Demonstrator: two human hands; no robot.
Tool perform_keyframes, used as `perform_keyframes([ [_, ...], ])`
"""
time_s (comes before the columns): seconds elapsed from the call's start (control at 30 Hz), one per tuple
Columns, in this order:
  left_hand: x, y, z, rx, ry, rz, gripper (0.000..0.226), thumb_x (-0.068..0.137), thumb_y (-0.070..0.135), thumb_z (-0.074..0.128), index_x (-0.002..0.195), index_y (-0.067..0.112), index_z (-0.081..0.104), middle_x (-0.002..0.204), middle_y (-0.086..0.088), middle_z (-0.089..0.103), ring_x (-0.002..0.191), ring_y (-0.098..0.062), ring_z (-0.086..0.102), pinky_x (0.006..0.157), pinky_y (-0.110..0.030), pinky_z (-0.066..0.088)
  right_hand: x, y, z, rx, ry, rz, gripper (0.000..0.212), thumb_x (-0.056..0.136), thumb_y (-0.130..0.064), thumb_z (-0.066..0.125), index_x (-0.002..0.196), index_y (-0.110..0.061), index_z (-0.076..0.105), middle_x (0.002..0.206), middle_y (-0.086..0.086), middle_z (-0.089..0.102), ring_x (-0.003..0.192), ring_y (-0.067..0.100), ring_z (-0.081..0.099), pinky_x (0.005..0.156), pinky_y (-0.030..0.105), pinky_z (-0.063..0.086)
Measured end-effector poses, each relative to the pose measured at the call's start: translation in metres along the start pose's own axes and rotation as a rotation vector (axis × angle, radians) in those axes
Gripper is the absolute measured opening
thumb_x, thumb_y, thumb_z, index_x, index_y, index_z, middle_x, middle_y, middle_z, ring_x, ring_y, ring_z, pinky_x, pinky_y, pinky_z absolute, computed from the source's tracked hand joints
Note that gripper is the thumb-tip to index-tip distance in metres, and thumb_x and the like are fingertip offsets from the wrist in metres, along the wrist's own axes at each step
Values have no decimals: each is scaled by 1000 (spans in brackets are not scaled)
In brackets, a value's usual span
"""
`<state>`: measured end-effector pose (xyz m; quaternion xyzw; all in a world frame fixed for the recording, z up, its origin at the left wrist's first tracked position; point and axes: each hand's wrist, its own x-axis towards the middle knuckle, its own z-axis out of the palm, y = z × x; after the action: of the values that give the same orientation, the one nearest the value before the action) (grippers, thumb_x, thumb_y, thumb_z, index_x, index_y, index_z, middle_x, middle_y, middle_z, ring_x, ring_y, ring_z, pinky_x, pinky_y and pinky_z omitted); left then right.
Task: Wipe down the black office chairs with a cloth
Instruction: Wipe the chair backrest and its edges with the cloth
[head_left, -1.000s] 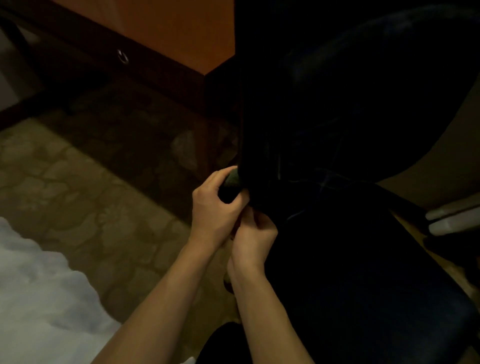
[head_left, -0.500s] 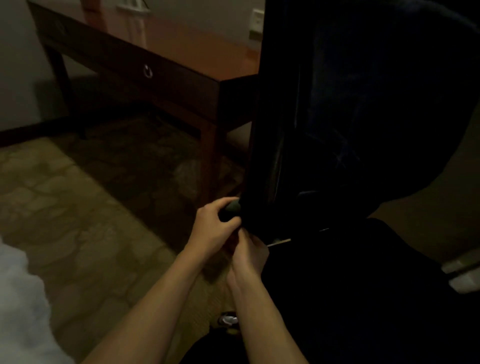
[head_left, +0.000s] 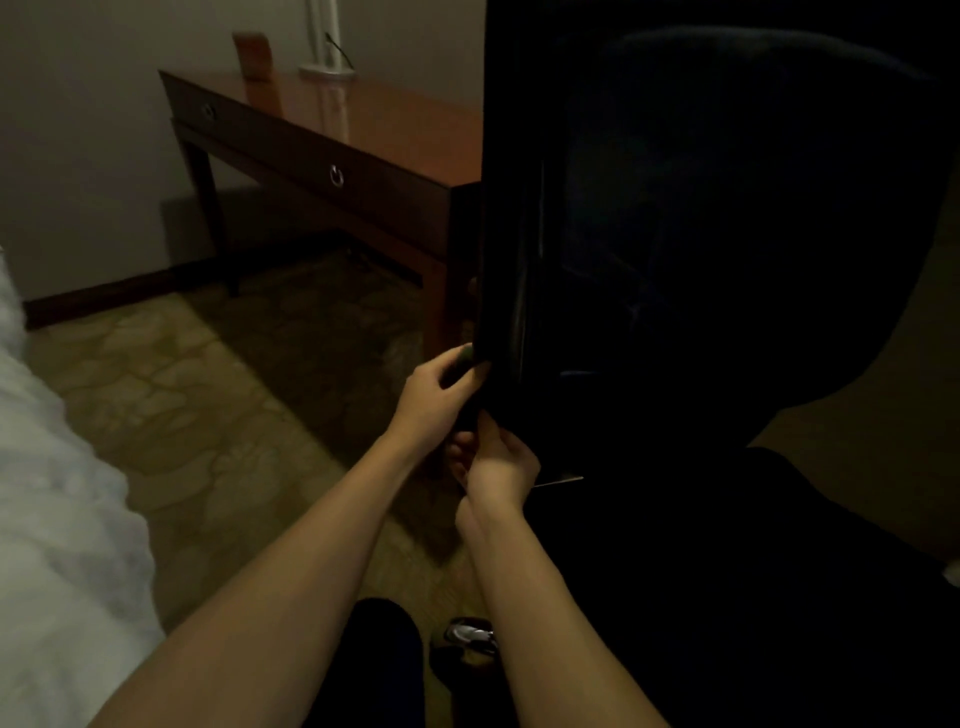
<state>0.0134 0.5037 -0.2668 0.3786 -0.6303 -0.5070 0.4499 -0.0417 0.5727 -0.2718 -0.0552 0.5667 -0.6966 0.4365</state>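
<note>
From the head view, I am looking down at the black office chair, which is filling the right side of what I see, its tall backrest rising edge-on in front of me and its seat spreading dark below. I am taking the chair as my landmark. My left hand is reaching to the lower left edge of the backrest, and its fingers are curling round a dark greenish cloth, pressing it against that edge. Only a small wad of the cloth is showing between my thumb and fingertips; the rest is lost in the gloom. My right hand is sitting just below the left, touching the same edge of the chair, its fingers bending in toward the backrest's lower corner; whether they are pinching the chair or part of the cloth, I cannot tell.

Left of the chair and behind it, a wooden worktop with ring pulls on its drawers is standing against the wall. A patterned carpet is spreading left of the chair, and a white bed is lying far left of it.
</note>
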Motion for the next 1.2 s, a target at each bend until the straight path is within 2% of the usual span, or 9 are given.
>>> perform_keyframes([
  [0.07, -2, -10, 5, -7, 14, -29, 22, 97, 31, 59, 114, 19, 67, 90, 0, 71, 74, -15, 69, 53, -20, 50, 9, 6, 3, 23, 36, 26, 12, 96, -17, 61, 88, -13, 70, 71, 6, 68, 57, 12, 60, 54, 25, 51],
  [0.1, -1, -16, 6, -6, 20, -13, 21, 97, 27, 60, 114, 19, 67, 88, 0, 71, 72, -14, 69, 51, -19, 49, 15, 12, 4, 31, 63, 30, 14, 95, -14, 61, 84, -13, 70, 74, 6, 69, 59, 12, 61, 58, 28, 52],
  [0.2, 3, -33, 2, -28, -3, 35, 27, 92, 19, 68, 118, 21, 68, 100, 3, 74, 95, -12, 71, 68, -18, 53, 28, 33, 5, 36, 128, 7, 14, 93, -11, 63, 82, -10, 71, 83, 12, 72, 70, 18, 64, 67, 34, 53],
  [0.33, 5, -62, 2, -27, -16, 24, 34, 88, 20, 72, 121, 26, 67, 107, 6, 74, 106, -11, 68, 79, -22, 56, 47, 55, 3, 93, 118, -57, 19, 93, -3, 60, 79, -12, 70, 76, 5, 69, 72, 18, 64, 63, 30, 50],
  [0.57, 3, -111, 9, 129, 6, -12, 42, 84, 20, 78, 124, 27, 67, 102, 22, 70, 102, 6, 64, 82, -14, 51, 76, 96, -10, -2, 159, -34, 25, 92, -14, 65, 116, -6, 67, 109, 12, 72, 103, 27, 69, 92, 48, 55],
  [0.67, 3, -123, 10, 182, 10, -63, 44, 82, 21, 79, 125, 22, 68, 99, 20, 69, 97, 6, 63, 77, -8, 47, 86, 98, -15, -128, 148, -24, 38, 84, -28, 69, 117, -9, 66, 94, 7, 72, 81, 21, 70, 71, 41, 59],
  [0.77, -2, -132, 11, 191, -39, -187, 45, 84, 20, 78, 127, 22, 66, 98, 15, 68, 100, -1, 63, 70, -3, 44, 89, 94, -23, -264, 150, 30, 21, 95, -12, 57, 114, -2, 60, 67, 4, 56, 47, 11, 48, 41, 24, 35],
  [1.0, 4, -126, 4, 197, -100, -216, 47, 84, 21, 77, 129, 20, 65, 104, 10, 69, 107, -6, 62, 73, 0, 43, 89, 83, -25, -361, 112, 57, 14, 96, -14, 59, 107, -6, 60, 67, 11, 60, 44, 13, 54, 39, 22, 40],
  [1.2, 4, -108, 8, 155, -11, -150, 37, 85, 21, 77, 120, 24, 69, 93, 26, 66, 87, 23, 58, 72, -2, 44, 98, 65, -22, -409, 123, -92, 16, 94, -13, 61, 110, -12, 63, 78, 11, 69, 51, 12, 61, 46, 24, 48],
])
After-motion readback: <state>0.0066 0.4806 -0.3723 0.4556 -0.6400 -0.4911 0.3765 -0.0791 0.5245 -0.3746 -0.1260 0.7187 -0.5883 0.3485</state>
